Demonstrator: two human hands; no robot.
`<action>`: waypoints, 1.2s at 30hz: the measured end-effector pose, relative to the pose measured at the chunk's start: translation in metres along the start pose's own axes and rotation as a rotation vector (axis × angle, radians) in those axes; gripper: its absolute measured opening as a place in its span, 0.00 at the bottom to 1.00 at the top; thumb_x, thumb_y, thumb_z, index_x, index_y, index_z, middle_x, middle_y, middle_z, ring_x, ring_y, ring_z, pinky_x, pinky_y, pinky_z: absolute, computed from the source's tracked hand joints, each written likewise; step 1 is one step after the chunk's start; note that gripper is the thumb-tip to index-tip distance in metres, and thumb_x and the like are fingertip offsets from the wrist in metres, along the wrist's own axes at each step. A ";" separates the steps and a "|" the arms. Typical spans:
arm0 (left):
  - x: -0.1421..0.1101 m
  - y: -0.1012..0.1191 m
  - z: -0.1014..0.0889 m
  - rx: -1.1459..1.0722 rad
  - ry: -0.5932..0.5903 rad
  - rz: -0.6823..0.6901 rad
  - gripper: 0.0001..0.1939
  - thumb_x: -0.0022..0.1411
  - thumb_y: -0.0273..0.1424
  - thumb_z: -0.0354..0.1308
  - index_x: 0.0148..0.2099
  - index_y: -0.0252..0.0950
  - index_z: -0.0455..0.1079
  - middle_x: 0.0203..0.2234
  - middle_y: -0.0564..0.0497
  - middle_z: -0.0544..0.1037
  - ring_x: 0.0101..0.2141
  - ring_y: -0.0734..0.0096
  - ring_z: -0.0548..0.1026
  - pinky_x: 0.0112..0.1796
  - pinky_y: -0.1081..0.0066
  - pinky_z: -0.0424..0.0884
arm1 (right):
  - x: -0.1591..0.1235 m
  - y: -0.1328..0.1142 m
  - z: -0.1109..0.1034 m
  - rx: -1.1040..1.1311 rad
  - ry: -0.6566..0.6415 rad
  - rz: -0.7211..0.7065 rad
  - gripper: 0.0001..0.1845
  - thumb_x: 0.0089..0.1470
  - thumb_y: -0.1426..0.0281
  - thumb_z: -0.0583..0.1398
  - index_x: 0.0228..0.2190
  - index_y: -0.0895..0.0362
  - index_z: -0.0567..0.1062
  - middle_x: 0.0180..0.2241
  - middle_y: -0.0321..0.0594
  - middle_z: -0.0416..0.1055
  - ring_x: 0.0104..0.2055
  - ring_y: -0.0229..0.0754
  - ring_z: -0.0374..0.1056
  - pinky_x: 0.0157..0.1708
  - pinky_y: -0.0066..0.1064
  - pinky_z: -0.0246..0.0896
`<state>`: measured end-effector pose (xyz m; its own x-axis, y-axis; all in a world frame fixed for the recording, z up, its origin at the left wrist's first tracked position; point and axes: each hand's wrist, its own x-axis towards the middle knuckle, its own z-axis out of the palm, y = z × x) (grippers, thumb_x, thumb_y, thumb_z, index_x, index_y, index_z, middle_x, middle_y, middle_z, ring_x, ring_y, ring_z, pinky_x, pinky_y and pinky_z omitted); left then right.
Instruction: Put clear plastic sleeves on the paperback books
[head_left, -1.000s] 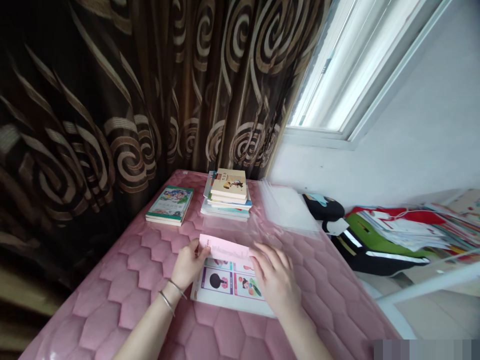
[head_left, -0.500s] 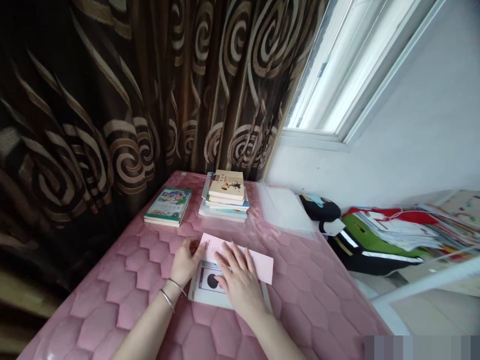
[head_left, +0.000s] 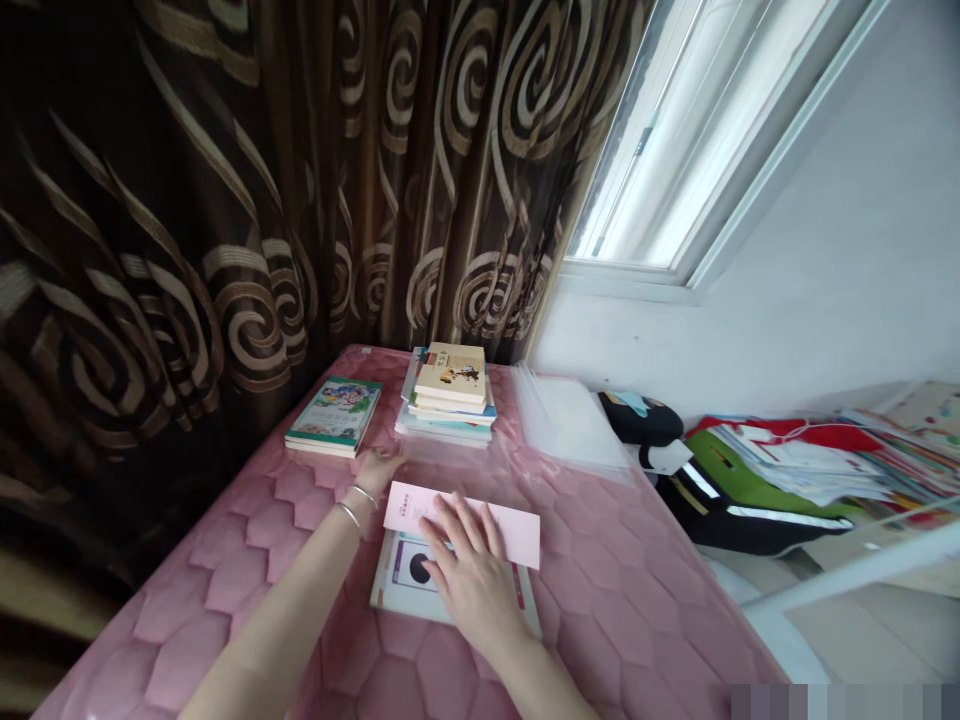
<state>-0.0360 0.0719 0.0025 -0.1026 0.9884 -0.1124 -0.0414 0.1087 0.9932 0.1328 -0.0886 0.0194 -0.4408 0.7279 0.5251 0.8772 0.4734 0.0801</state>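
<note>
My right hand (head_left: 477,582) lies with fingers spread, pressing a folded-over pink printed flap (head_left: 517,536). Under the flap and my hand rests a pale book (head_left: 401,595) with a purple-framed picture and a dark round shape. My left hand (head_left: 379,468), wearing two bangles at the wrist, is off the flap, just beyond its upper left corner. Its fingers are small and blurred, so what they hold, if anything, is unclear. A thin clear plastic sheet (head_left: 450,450) lies just beyond, near those fingers.
Green-edged books (head_left: 334,415) lie at the back left of the pink quilted mattress (head_left: 255,560). Behind the flap stands a stack of books (head_left: 450,375), with clear plastic covers (head_left: 570,420) to its right. A black and green bag (head_left: 750,480) with papers sits beyond the right edge.
My left hand has let go of the pink flap's left end and moved away towards the back. My right hand stays on the flap, which has shifted slightly in view.
</note>
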 end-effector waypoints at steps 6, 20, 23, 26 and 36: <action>-0.023 0.004 0.005 -0.127 -0.157 -0.028 0.17 0.44 0.39 0.68 0.34 0.34 0.70 0.25 0.46 0.80 0.26 0.63 0.77 0.28 0.69 0.70 | -0.001 0.001 0.004 0.007 -0.004 0.028 0.24 0.59 0.63 0.54 0.57 0.48 0.63 0.63 0.37 0.54 0.65 0.52 0.46 0.61 0.51 0.34; -0.076 0.000 -0.004 -0.321 -0.186 0.049 0.32 0.50 0.41 0.64 0.56 0.35 0.66 0.41 0.45 0.80 0.40 0.63 0.76 0.41 0.68 0.69 | -0.002 0.000 0.009 0.017 -0.021 0.047 0.24 0.59 0.63 0.54 0.57 0.47 0.63 0.62 0.37 0.56 0.64 0.51 0.49 0.60 0.50 0.39; -0.075 0.001 -0.002 -0.329 -0.283 0.085 0.39 0.48 0.38 0.67 0.60 0.34 0.61 0.39 0.45 0.80 0.34 0.68 0.75 0.36 0.71 0.68 | -0.003 0.000 0.010 0.019 -0.022 0.050 0.23 0.59 0.63 0.54 0.56 0.47 0.64 0.61 0.38 0.58 0.63 0.51 0.51 0.60 0.49 0.39; -0.074 0.000 -0.001 -0.347 -0.286 0.119 0.41 0.47 0.37 0.68 0.61 0.35 0.59 0.39 0.45 0.80 0.31 0.73 0.74 0.33 0.73 0.67 | -0.004 0.000 0.010 0.019 -0.025 0.054 0.23 0.59 0.64 0.54 0.56 0.47 0.64 0.61 0.38 0.58 0.62 0.50 0.51 0.60 0.48 0.39; -0.075 -0.001 0.001 -0.325 -0.276 0.123 0.40 0.48 0.38 0.67 0.61 0.35 0.59 0.37 0.46 0.80 0.31 0.73 0.74 0.33 0.73 0.68 | -0.005 0.001 0.017 0.030 -0.013 0.076 0.25 0.59 0.64 0.54 0.58 0.48 0.62 0.62 0.39 0.56 0.64 0.52 0.49 0.61 0.50 0.37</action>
<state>-0.0274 -0.0023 0.0096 0.1413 0.9880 0.0617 -0.3604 -0.0067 0.9328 0.1327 -0.0828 0.0024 -0.3754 0.7686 0.5180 0.9022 0.4310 0.0144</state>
